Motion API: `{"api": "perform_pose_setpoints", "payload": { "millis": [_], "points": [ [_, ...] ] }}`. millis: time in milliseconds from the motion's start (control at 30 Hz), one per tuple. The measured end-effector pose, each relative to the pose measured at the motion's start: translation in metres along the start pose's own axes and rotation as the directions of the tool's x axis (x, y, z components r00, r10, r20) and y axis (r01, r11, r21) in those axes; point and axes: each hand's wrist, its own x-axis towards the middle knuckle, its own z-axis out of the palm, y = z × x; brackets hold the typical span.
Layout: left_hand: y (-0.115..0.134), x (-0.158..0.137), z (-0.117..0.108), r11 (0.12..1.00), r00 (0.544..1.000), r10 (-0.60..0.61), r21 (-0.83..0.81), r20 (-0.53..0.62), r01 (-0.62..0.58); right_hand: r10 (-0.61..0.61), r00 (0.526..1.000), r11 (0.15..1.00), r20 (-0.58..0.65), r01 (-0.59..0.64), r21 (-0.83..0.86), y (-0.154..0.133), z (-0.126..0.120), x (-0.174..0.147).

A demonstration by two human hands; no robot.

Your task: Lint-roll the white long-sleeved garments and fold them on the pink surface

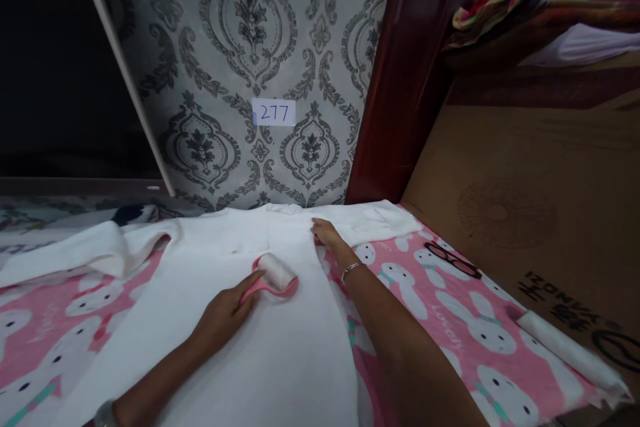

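A white long-sleeved garment (230,340) lies spread out flat, its collar toward the wall and its sleeves stretched to both sides. My left hand (234,300) is closed around the pink handle of a lint roller (277,275), whose white roll rests on the garment's chest. At the base of the right sleeve, my right hand (325,232) has its fingers bent on the garment's edge, apparently gripping the cloth. The undersides of those fingers are partly hidden.
A pink rabbit-print sheet (450,320) lies underneath. Dark-framed glasses (453,260) and a white roll (573,353) lie on the right, beside a large cardboard box (525,167) with folded cloths on top. A dark screen (65,73) stands at left; a numbered paper (273,112) is on the wall.
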Motion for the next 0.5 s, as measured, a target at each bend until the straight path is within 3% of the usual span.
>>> {"api": "perform_pose_setpoints", "payload": {
  "millis": [167,367,500],
  "points": [
    [0.001,0.000,0.003,0.999,0.999,-0.036,-0.014,0.012,0.036,-0.176,0.984,0.963,-0.027,0.167,-0.213,0.010,0.007,0.008],
    [-0.002,0.006,-0.010,0.999,0.999,0.013,-0.031,0.038,-0.012,-0.193,0.981,0.911,-0.011,0.175,-0.374,0.010,0.012,0.005],
    [-0.003,0.011,-0.028,1.000,0.999,0.028,0.012,0.040,-0.028,-0.226,0.974,0.907,-0.020,0.203,-0.368,0.014,-0.007,-0.021]
  ]
}}
